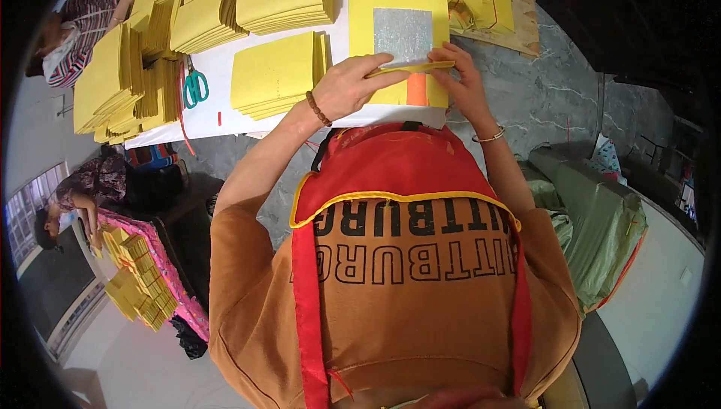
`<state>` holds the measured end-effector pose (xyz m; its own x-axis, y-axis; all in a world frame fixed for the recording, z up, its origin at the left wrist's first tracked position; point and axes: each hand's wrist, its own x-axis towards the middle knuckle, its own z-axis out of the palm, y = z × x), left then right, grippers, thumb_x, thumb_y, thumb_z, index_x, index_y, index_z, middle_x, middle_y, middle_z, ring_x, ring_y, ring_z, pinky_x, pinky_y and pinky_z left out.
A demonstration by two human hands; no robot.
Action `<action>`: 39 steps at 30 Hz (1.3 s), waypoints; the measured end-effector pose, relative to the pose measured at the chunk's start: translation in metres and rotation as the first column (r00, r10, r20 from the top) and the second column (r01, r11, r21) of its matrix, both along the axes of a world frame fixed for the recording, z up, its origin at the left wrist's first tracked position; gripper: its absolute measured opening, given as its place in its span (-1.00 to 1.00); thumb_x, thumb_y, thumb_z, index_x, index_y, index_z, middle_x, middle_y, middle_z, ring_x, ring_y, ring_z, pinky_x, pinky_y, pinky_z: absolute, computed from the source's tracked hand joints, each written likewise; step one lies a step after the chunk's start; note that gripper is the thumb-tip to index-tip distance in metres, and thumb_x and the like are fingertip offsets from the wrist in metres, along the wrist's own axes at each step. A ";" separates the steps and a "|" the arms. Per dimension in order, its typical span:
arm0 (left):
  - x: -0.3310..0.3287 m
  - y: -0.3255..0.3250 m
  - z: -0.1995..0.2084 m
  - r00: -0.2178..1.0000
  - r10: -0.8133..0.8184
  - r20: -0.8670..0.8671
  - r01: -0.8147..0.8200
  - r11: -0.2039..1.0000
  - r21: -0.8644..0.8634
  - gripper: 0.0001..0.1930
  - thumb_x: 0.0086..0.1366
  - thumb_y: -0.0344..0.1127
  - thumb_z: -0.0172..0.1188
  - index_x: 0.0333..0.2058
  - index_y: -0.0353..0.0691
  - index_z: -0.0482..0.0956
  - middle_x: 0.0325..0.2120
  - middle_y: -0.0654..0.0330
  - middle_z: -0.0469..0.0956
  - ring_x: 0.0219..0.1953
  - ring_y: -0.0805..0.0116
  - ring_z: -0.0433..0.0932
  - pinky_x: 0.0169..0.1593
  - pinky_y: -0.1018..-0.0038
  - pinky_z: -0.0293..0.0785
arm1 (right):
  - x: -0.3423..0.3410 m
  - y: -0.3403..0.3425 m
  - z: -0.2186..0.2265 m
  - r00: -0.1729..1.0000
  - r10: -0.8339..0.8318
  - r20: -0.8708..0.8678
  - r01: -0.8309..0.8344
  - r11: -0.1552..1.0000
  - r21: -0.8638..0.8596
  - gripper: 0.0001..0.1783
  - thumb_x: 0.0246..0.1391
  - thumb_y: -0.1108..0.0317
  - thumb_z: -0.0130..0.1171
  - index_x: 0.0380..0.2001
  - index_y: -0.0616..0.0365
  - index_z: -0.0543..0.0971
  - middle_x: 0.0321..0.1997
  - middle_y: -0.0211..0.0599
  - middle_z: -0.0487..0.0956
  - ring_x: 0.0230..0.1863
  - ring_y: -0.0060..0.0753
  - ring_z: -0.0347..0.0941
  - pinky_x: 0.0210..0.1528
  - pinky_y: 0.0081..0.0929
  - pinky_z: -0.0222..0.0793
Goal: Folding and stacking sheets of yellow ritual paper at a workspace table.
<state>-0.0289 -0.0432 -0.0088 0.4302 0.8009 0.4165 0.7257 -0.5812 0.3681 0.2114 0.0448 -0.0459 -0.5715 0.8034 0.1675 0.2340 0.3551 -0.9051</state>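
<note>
Brown shirt (pixel 420 326), red apron (pixel 405 165) (yellow-edged), brown beaded bracelet (pixel 318 110).

a grey floor (pixel 563 101) with pale marble-like veins spreads to the far right, below a dark rectangular panel (pixel 638 26). a white-topped table (pixel 204 120) stands at the far left. a pale wall (pixel 665 307) curves along the near right. on the left, a bright barred window (pixel 36 191) sits beyond a table with a pink patterned cover (pixel 195 317).

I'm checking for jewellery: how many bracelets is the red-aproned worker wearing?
2: a brown beaded bracelet at the wrist behind the left hand, and a pale bracelet behind the right hand.
</note>
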 end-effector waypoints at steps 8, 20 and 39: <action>-0.001 -0.008 0.001 0.999 0.028 0.044 -0.022 0.992 -0.126 -0.37 -0.06 -0.51 0.19 0.08 -0.10 0.33 0.01 0.01 0.37 -0.02 0.09 0.38 0.02 0.31 0.31 | -0.003 0.003 -0.003 0.999 0.030 0.037 -0.038 0.973 0.228 -0.73 -0.16 0.46 0.20 -0.27 0.07 0.57 -0.08 -0.36 0.53 0.18 -0.18 0.22 0.24 -0.29 0.04; 0.012 0.006 0.006 0.871 0.341 0.354 -0.305 0.940 -0.156 -0.35 -0.05 -0.44 0.25 0.09 -0.21 0.27 0.00 -0.09 0.30 0.00 -0.09 0.33 0.01 0.25 0.36 | -0.004 0.005 -0.008 0.985 0.018 -0.172 -0.016 1.000 0.016 -0.73 -0.18 0.52 0.18 -0.30 0.07 0.55 -0.07 -0.33 0.52 0.16 -0.18 0.24 0.25 -0.30 0.02; -0.001 -0.025 0.024 0.978 0.206 0.025 -0.194 0.951 -0.242 -0.76 0.04 -0.35 0.14 -0.26 -0.21 0.51 -0.27 0.16 0.54 -0.26 0.08 0.45 -0.12 0.33 0.39 | 0.013 0.008 0.031 0.925 0.286 0.250 -0.354 0.886 0.298 -0.75 -0.13 0.26 0.20 -0.28 -0.10 0.55 -0.07 -0.49 0.54 0.13 -0.31 0.33 0.09 -0.29 0.06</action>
<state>-0.0295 -0.0677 0.0154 0.2350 0.9467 0.2204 0.7957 -0.3176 0.5158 0.2248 0.0528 -0.0152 -0.8360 0.4878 0.2512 0.2141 0.7115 -0.6692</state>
